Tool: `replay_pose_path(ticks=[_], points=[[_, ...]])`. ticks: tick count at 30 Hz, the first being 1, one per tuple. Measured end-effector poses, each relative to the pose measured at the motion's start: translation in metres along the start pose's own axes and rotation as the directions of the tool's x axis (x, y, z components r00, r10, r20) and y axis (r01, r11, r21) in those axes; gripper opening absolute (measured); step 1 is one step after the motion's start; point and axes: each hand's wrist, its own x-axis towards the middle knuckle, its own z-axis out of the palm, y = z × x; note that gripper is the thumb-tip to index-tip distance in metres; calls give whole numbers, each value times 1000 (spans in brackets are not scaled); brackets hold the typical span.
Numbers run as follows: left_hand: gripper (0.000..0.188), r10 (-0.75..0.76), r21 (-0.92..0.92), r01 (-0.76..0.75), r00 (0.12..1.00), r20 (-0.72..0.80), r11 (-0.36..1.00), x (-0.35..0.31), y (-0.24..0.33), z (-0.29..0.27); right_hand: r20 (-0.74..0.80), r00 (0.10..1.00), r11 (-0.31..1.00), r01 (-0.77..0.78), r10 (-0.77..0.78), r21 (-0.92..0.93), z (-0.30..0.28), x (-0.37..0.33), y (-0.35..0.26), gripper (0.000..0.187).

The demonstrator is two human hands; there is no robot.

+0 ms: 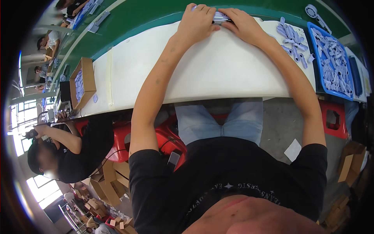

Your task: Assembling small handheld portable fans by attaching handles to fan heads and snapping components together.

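Observation:
Both of my hands meet at the far edge of the white work surface [218, 62]. Between them is a small lavender plastic part [221, 17] with a shiny, silvery or clear lower side; most of it is hidden by my fingers. My left hand [197, 24] is closed around its left end, fingers over the top and thumb toward the middle. At the right end, my right hand [244, 26] grips it with the fingers on top and the thumb below. What exactly the part is, I cannot tell.
Several lavender plastic pieces [292, 38] lie loose to the right. Beyond them stands a blue tray [310, 39] heaped with similar pieces, with a lavender handheld fan [317, 17] behind it. A cardboard box [89, 78] sits left. Another person [74, 152] works at the left.

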Motion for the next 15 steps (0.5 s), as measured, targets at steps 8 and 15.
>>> replay_pose_path(ticks=[8,15], points=[[44,-262,-323,120,858,-443,939,-28,-53,12,-18,1000,998,-9,8,-59,-18,23,13,46],[49,-723,65,824,529,-444,563,-104,-242,-23,55,931,879,-319,360,-354,-38,48,87,42]])
